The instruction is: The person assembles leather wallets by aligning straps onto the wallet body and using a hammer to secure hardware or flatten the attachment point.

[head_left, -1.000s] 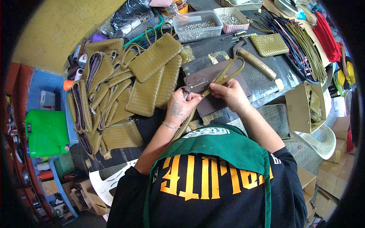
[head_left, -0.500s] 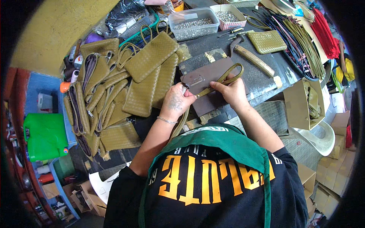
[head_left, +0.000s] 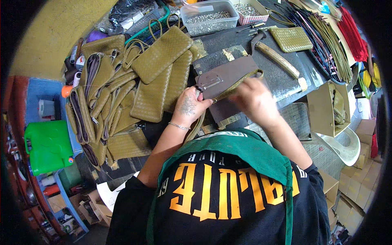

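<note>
A brown leather flap [head_left: 228,75] with a metal clasp lies on the dark work surface [head_left: 281,79] in front of me. An olive woven strap [head_left: 228,90] runs along its near edge and down toward my body. My left hand [head_left: 190,107] pinches the strap at the flap's left corner. My right hand [head_left: 255,100], blurred, grips the strap beside the flap's right end. A pile of olive woven pouches [head_left: 134,92] lies just left of my left hand.
A hammer [head_left: 271,55] and one olive pouch [head_left: 290,38] lie beyond the flap. Two tubs of metal hardware [head_left: 210,16] stand at the back. Coloured straps [head_left: 326,45] fan out at the right, a cardboard box [head_left: 326,108] nearer. A green jerrycan [head_left: 47,145] is at the left.
The strap's loop, raised over the flap earlier, now lies flat along its edge. My right hand has slid right and down along the strap; my left hand stays at the corner.
</note>
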`<state>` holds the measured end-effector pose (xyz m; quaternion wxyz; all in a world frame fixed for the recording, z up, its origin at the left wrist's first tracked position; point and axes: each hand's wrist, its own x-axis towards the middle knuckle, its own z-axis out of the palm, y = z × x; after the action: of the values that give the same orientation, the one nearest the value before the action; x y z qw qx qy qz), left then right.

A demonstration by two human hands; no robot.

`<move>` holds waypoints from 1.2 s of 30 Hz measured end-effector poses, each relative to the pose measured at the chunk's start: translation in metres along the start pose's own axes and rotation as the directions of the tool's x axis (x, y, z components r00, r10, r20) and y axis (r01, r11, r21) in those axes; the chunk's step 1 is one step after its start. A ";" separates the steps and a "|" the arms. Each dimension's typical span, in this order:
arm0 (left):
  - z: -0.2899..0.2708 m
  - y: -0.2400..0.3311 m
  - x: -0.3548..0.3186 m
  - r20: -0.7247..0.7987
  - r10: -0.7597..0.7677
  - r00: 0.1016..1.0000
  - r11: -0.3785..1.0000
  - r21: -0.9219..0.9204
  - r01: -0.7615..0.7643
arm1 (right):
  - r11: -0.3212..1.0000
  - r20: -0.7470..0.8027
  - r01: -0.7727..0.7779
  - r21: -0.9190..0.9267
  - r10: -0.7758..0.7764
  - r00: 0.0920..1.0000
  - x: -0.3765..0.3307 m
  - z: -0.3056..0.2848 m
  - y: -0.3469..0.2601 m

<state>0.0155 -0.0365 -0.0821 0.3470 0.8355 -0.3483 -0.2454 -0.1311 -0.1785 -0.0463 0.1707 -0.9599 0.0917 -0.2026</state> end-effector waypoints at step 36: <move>0.011 0.007 -0.017 -0.047 0.604 0.795 0.790 0.162 -0.591 | 0.866 0.155 0.403 0.298 -0.460 0.874 0.022 0.029 0.039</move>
<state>-0.0054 -0.0323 -0.0814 0.3642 0.7152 -0.5937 -0.0576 -0.1034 -0.2113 -0.0772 0.2523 -0.9420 -0.1728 -0.1379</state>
